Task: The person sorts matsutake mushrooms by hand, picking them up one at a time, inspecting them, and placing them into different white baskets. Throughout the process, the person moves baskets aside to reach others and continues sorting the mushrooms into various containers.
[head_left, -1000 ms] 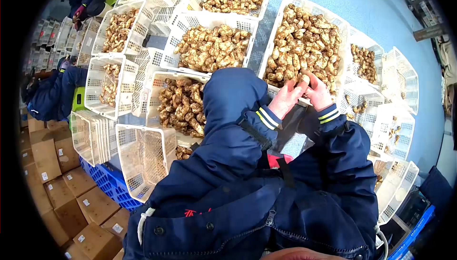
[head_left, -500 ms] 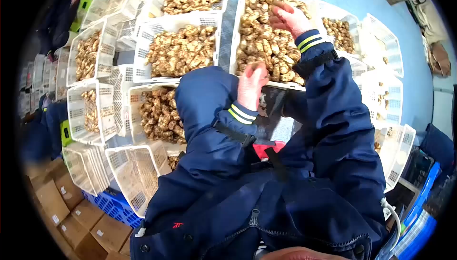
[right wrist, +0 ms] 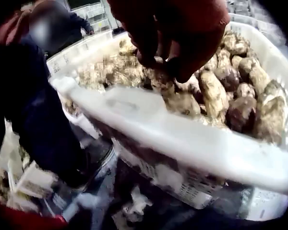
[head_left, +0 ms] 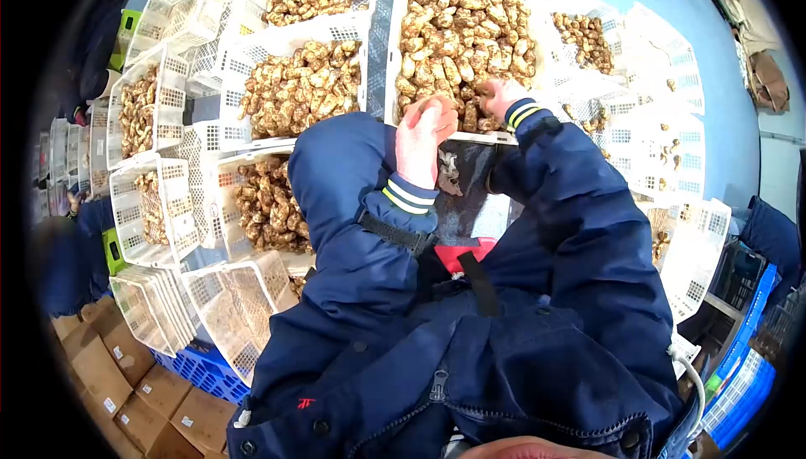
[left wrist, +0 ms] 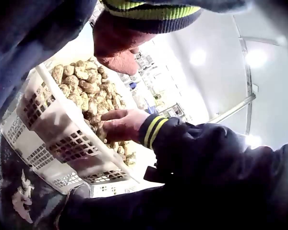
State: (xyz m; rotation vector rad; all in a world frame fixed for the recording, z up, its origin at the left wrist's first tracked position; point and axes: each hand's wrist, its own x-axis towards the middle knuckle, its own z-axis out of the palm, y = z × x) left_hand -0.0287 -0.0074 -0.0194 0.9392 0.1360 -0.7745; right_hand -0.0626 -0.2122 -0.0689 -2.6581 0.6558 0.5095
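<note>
A large white crate (head_left: 393,56) holds a heap of brown-and-cream mushrooms (head_left: 462,31). At its near edge my right hand (head_left: 501,96) reaches in from the right; in the right wrist view the fingertips of this hand (right wrist: 175,40) pinch a mushroom (right wrist: 159,79) just inside the rim (right wrist: 182,143). My left hand (head_left: 426,136) is raised over the crate's near left corner, fingers bent inward. In the left wrist view, the left hand (left wrist: 117,45) is above the heap, clear of the mushrooms; its palm is hidden, and no item shows in it.
More white crates with mushrooms stand left (head_left: 222,115) and right (head_left: 621,35). A nearly empty crate (head_left: 239,308) and cardboard boxes (head_left: 105,371) are at lower left. Dark material with a pale scrap (head_left: 449,175) lies below the large crate. Other people are at the far left.
My right hand has come back from the far right part of the large crate to its near edge. The left hand remains near the near left corner. The head view has shifted slightly.
</note>
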